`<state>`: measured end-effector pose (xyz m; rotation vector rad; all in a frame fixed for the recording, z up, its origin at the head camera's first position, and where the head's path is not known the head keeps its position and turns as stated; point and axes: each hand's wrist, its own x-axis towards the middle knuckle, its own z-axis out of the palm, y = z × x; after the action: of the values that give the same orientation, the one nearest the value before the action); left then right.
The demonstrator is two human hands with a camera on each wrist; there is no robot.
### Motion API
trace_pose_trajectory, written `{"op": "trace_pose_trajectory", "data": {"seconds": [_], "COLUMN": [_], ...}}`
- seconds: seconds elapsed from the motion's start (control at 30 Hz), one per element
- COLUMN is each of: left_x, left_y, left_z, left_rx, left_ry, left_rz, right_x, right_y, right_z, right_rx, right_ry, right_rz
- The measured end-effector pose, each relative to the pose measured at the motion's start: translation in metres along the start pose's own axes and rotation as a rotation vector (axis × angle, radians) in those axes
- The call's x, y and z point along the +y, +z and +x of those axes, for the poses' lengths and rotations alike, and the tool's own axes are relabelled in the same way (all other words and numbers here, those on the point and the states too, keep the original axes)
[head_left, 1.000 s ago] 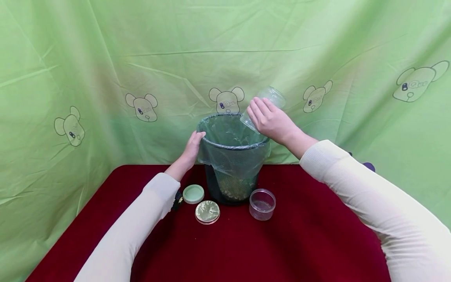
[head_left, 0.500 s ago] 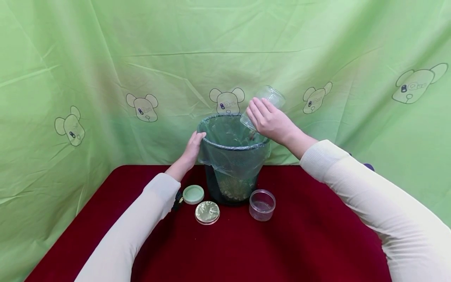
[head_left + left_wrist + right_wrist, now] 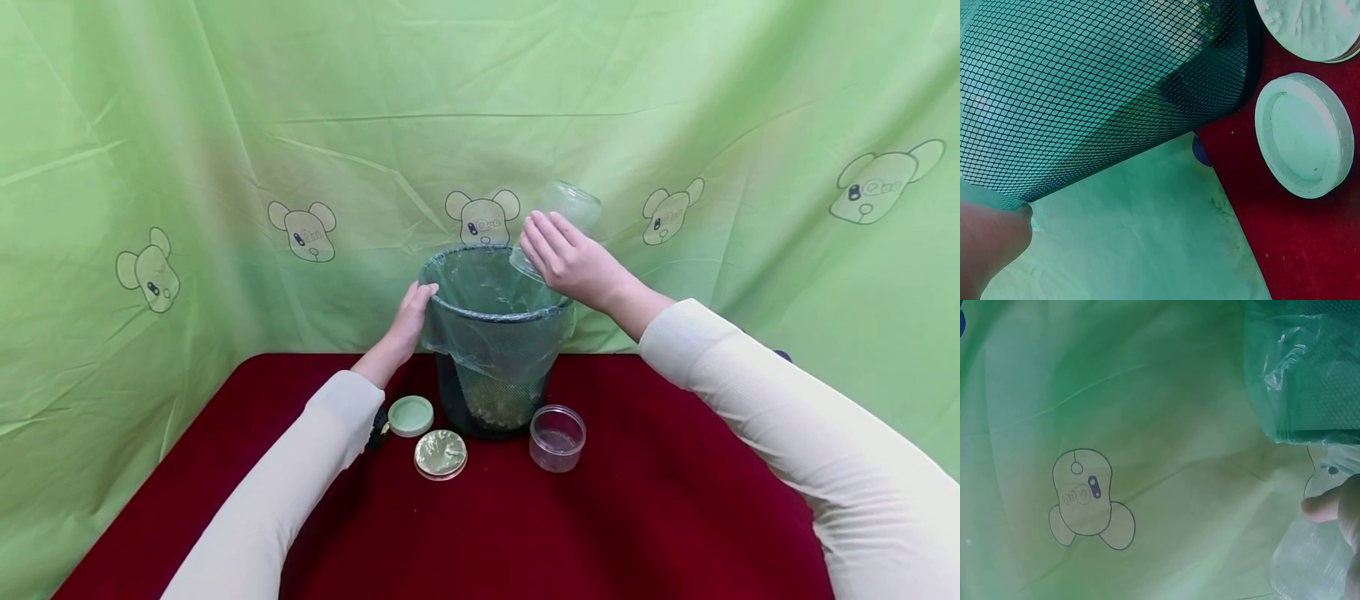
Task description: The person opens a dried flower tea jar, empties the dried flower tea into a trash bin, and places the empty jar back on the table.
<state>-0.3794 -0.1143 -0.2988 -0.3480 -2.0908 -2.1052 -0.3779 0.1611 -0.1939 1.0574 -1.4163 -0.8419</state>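
Note:
In the head view my right hand (image 3: 573, 260) holds a clear plastic jar (image 3: 572, 202), tipped with its mouth down over the bin's right side. A small dark bit shows inside the jar near its mouth in the right wrist view, where my thumb or finger (image 3: 1325, 505) lies against the wall. My left hand (image 3: 408, 318) grips the left rim of a dark mesh waste bin (image 3: 497, 396) lined with a thin translucent bag (image 3: 498, 337). The bin stands upright at the table's back edge, with pale stuff visible low inside it.
In front of the bin on the red tablecloth (image 3: 510, 533) lie a pale green lid (image 3: 410, 414), a silvery lid (image 3: 440, 452) and an open clear jar (image 3: 557, 440). A green curtain (image 3: 375, 150) with printed mouse heads hangs behind.
A small dark bit seen just below the jar's mouth half a second ago no longer shows there. The held jar has turned slightly more upside down. My left hand stays on the rim.

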Motion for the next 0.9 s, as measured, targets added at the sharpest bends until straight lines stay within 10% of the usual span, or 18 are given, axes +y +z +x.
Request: {"op": "trace_pose_trajectory", "data": {"seconds": [0.9], "left_x": [0.0050], "left_y": [0.0000], "left_z": [-0.0034], "left_rx": [-0.007], "left_ry": [-0.014], "left_rz": [0.006], "right_x": [0.0005], "right_y": [-0.0011], "right_z": [0.0080], "right_rx": [0.001], "right_ry": [-0.123], "right_rz": [-0.104]}}
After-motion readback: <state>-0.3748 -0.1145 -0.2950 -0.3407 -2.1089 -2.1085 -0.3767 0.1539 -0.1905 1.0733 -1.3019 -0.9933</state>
